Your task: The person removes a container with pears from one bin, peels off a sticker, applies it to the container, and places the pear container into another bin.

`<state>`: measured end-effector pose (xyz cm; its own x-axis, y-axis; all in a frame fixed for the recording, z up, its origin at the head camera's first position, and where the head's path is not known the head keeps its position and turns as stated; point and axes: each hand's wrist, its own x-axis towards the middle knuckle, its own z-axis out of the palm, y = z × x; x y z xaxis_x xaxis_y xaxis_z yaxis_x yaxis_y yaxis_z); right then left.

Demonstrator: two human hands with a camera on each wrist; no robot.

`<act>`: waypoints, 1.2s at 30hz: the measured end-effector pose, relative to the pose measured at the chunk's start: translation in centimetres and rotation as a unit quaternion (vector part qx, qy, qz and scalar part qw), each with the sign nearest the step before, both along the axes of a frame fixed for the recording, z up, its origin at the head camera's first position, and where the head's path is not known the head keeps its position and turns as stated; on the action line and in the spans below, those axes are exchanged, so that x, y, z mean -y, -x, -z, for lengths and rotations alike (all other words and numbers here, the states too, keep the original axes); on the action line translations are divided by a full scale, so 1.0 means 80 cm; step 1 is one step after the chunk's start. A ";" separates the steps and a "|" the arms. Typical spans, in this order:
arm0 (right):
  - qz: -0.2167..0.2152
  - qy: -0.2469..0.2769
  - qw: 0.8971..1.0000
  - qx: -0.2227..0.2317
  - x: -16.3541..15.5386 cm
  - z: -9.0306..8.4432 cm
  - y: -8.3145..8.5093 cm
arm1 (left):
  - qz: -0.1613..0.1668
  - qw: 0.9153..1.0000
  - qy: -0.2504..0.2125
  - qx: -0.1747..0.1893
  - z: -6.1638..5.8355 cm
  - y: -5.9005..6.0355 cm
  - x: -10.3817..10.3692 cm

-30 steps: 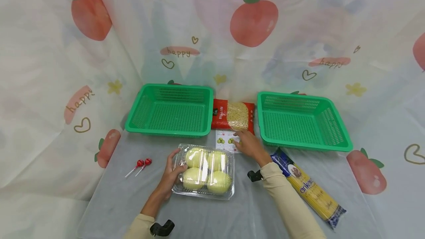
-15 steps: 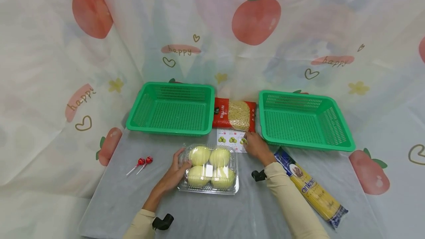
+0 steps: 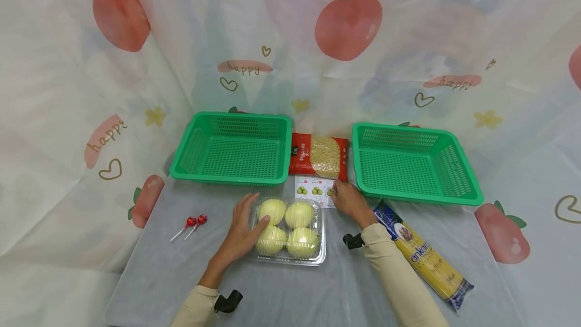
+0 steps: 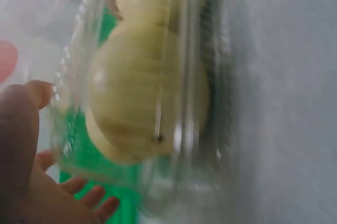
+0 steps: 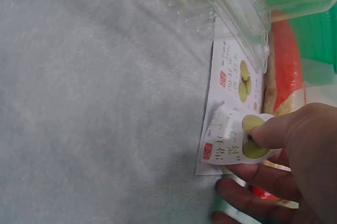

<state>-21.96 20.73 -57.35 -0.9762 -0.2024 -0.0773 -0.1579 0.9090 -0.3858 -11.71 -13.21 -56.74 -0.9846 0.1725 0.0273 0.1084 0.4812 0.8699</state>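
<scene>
A clear plastic clamshell box (image 3: pixel 323 246) with several pale yellow-green round fruits (image 3: pixel 303 242) inside lies on the table before me. My left hand (image 3: pixel 239 232) is at its left side, fingers extended and thumb over the lid's edge. Just beyond the box is a white sheet of stickers (image 3: pixel 301 204) printed with fruit pictures. Thumb and fingers of my right hand (image 3: pixel 350 202) pinch one sticker (image 5: pixel 224 134) at the sheet's right end. In the right wrist view this sticker is curled up from the sheet, and the thumb covers part of its picture.
Two green plastic baskets (image 3: pixel 229 181) (image 3: pixel 417 197) stand at the back, left and right. Between them lies a red bag of pale grains (image 3: pixel 325 157). A yellow-blue pasta packet (image 3: pixel 426 259) lies beneath the right forearm's side, and two red lollipops (image 3: pixel 191 222) are at the left.
The box has shifted slightly right, and my left hand has loosened from its side with fingers straightened. My right hand has moved right along the sticker sheet to its end.
</scene>
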 end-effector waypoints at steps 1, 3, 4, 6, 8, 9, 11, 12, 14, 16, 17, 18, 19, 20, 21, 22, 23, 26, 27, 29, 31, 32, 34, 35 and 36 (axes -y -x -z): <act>0.001 0.001 1.000 -0.001 0.000 0.000 0.000 | 0.003 1.000 -0.009 -0.006 -0.001 0.003 -0.004; 0.002 0.000 1.000 -0.003 0.000 -0.001 -0.002 | 0.008 1.000 -0.015 -0.019 -0.001 0.006 -0.013; 0.002 -0.001 1.000 -0.004 0.000 -0.002 -0.002 | 0.008 1.000 -0.015 -0.026 -0.001 0.007 -0.016; 0.001 -0.001 1.000 -0.007 -0.001 -0.004 -0.005 | 0.004 0.999 -0.011 -0.035 0.002 0.008 -0.022; -0.001 -0.005 1.000 -0.009 -0.001 -0.005 -0.007 | -0.003 0.999 -0.007 -0.041 0.003 0.007 -0.025; -0.001 -0.005 1.000 -0.011 -0.001 -0.006 -0.008 | -0.005 0.999 -0.005 -0.040 0.003 0.007 -0.026; 0.001 -0.007 1.000 -0.016 -0.001 -0.007 -0.011 | -0.004 0.999 -0.003 -0.038 0.003 0.007 -0.027; 0.002 -0.006 1.000 -0.018 -0.001 -0.007 -0.012 | -0.003 0.999 -0.002 -0.038 0.002 0.008 -0.027; 0.005 -0.005 1.000 -0.025 -0.002 -0.007 -0.014 | 0.001 0.999 -0.002 -0.037 0.000 0.008 -0.026; 0.006 -0.002 0.999 -0.033 -0.002 -0.007 -0.017 | 0.005 0.999 -0.002 -0.035 0.000 0.008 -0.025; 0.007 0.001 0.999 -0.036 -0.001 -0.008 -0.018 | 0.005 0.999 -0.001 -0.034 0.000 0.007 -0.025; 0.008 0.003 0.999 -0.041 0.000 -0.009 -0.020 | 0.006 0.999 -0.004 -0.033 0.000 0.007 -0.024; 0.009 0.005 0.999 -0.047 0.001 -0.011 -0.021 | 0.006 0.999 -0.004 -0.034 0.000 0.007 -0.023; 0.010 0.007 0.998 -0.054 0.002 -0.014 -0.023 | 0.005 0.999 -0.006 -0.032 0.001 0.006 -0.022; 0.012 0.007 0.998 -0.061 0.004 -0.017 -0.024 | 0.005 0.999 -0.008 -0.032 0.001 0.005 -0.021; 0.013 0.008 0.997 -0.070 0.007 -0.022 -0.025 | 0.004 0.999 -0.009 -0.031 0.001 0.005 -0.021; 0.013 0.008 0.997 -0.079 0.009 -0.027 -0.026 | 0.004 1.000 -0.011 -0.029 0.002 0.004 -0.020; 0.005 0.023 0.994 -0.107 0.020 -0.047 -0.030 | 0.004 1.000 -0.011 -0.025 0.003 0.003 -0.019; 0.000 0.031 0.993 -0.114 0.025 -0.056 -0.032 | 0.003 1.000 -0.010 -0.024 0.003 0.003 -0.019; -0.014 0.057 0.991 -0.123 0.036 -0.073 -0.038 | 0.003 1.000 -0.010 -0.024 0.003 0.003 -0.019; -0.032 0.085 0.988 -0.123 0.048 -0.089 -0.046 | 0.003 1.000 -0.009 -0.025 0.003 0.003 -0.019; -0.042 0.099 0.987 -0.119 0.055 -0.095 -0.051 | 0.003 1.000 -0.011 -0.025 0.003 0.003 -0.020; -0.064 0.124 0.985 -0.106 0.068 -0.103 -0.059 | 0.003 1.000 -0.011 -0.025 0.002 0.003 -0.021; -0.076 0.134 0.983 -0.097 0.075 -0.104 -0.063 | 0.002 1.000 -0.011 -0.025 0.002 0.003 -0.022; -0.087 0.143 0.982 -0.086 0.082 -0.105 -0.067 | 0.001 1.000 -0.011 -0.025 0.003 0.004 -0.022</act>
<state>-16.57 14.19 -48.95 -0.9186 -0.3563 0.1711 -0.3867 0.7205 -0.5757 -12.00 -11.43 -56.95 -0.9816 0.1735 0.0800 0.1528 0.4612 0.8741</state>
